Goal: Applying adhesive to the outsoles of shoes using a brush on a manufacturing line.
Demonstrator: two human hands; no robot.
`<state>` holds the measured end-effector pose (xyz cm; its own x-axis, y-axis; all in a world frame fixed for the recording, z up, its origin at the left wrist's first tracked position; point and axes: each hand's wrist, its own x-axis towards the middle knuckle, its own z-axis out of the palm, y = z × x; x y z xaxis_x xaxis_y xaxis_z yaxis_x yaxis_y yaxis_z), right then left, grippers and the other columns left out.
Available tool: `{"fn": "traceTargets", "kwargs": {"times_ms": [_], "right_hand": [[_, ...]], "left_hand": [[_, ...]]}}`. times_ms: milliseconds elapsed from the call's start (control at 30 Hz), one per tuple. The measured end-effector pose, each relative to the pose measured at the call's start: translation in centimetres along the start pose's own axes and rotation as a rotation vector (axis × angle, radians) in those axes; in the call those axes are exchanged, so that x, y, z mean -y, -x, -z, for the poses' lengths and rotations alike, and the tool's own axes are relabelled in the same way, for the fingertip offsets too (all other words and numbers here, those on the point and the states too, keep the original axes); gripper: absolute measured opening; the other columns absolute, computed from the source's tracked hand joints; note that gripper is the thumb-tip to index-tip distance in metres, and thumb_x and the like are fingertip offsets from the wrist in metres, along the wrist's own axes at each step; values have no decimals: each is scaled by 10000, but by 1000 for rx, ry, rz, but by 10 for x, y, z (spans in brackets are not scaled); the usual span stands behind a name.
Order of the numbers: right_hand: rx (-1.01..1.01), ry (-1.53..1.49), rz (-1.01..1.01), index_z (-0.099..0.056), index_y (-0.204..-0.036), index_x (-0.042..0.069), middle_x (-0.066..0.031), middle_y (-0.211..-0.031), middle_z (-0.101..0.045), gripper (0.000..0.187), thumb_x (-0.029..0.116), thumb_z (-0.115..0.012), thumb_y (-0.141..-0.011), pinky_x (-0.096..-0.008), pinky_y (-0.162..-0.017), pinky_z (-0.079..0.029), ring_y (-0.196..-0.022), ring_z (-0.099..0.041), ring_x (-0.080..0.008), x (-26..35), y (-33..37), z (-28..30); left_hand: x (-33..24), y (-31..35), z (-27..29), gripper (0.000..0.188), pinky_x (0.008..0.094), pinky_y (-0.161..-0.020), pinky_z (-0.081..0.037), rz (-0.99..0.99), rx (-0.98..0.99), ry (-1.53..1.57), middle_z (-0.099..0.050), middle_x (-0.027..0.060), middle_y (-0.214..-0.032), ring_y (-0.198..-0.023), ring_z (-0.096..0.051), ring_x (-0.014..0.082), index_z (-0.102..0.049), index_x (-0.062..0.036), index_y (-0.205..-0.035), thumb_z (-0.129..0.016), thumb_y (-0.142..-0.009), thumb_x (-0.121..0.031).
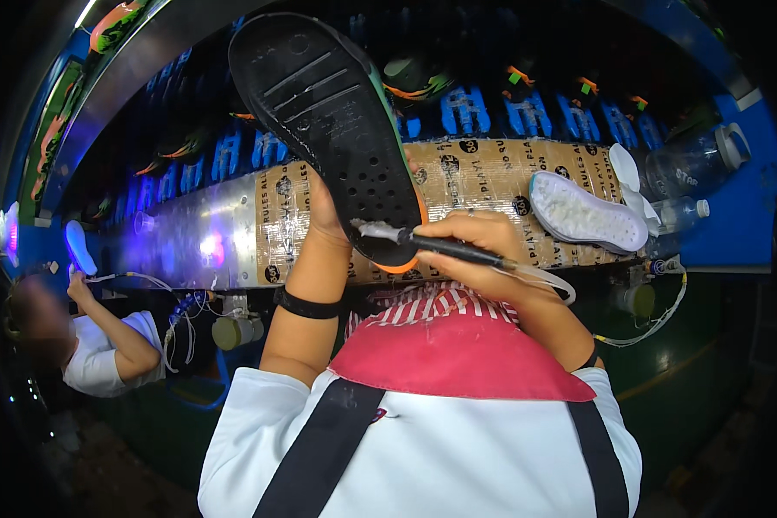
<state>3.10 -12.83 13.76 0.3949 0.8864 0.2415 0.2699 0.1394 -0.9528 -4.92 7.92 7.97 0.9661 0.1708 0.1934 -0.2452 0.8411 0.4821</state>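
My left hand [324, 207] holds up a black shoe sole [319, 95], its fingers wrapped behind it and partly hidden. The sole stands tilted with its flat face toward me. Slots mark its wide upper part and small round holes its lower half; orange and green show along its right edge. My right hand [483, 237] grips a brush [457, 250] with a black handle and a pale tube at its rear end. Whitish bristles touch the narrower lower end of the sole. Right of my right hand, a white sole [589, 214] lies on the bench.
Printed cardboard [483, 186] covers the bench, with a metal plate [190, 242] at left. Clear plastic bottles [678, 211] stand at right. Behind, a dark rack carries blue holders [466, 110] and green-orange shoe parts. Another person [116, 341] works at far left, holding a blue-lit sole [79, 248].
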Motion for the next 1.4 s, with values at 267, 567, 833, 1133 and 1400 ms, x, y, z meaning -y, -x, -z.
{"fn": "traceTargets", "kwargs": {"times_ms": [267,567,833,1133,1400], "right_hand": [[124,-124,66,-701,-972,33,-108,-755,-666,253,67,-747,-726,-258,-577,-461,-650,-623,-158,-7,5,3],[260,-144,136,-704,-963,41,-100,-750,-665,247,101,-756,-730,-280,-584,-471,-647,-629,-192,-9,10,-1],[276,11,196,-693,-991,38,-116,-710,-655,256,85,-736,-743,-297,-562,-468,-593,-624,-207,-11,11,1],[286,63,205,-694,-981,47,-108,-709,-653,248,96,-736,-741,-309,-574,-465,-601,-615,-215,-19,12,-4],[195,177,209,-687,-987,37,-114,-704,-635,252,94,-726,-744,-311,-569,-456,-605,-606,-239,-22,10,-13]], "left_hand": [[-16,7,6,909,496,-915,-483,8,-126,-84,-494,282,-1240,-1137,-517,402,-376,60,-1328,-430,-820,-691],[-29,0,1,698,475,-949,-465,82,-11,-52,-497,224,-1286,-1143,-539,342,-398,5,-1342,-453,-899,-532],[-41,-9,-14,521,270,-781,-536,342,-67,-571,-643,110,-1074,-926,-643,151,-561,3,-1185,-420,-959,-445],[-40,-20,-33,548,232,-747,-510,536,-67,-864,-651,96,-1024,-862,-624,117,-589,12,-1153,-420,-958,-472],[-33,-31,-49,604,273,-807,-490,681,101,-1070,-642,111,-1045,-913,-600,143,-584,-7,-1191,-406,-944,-528]]}}
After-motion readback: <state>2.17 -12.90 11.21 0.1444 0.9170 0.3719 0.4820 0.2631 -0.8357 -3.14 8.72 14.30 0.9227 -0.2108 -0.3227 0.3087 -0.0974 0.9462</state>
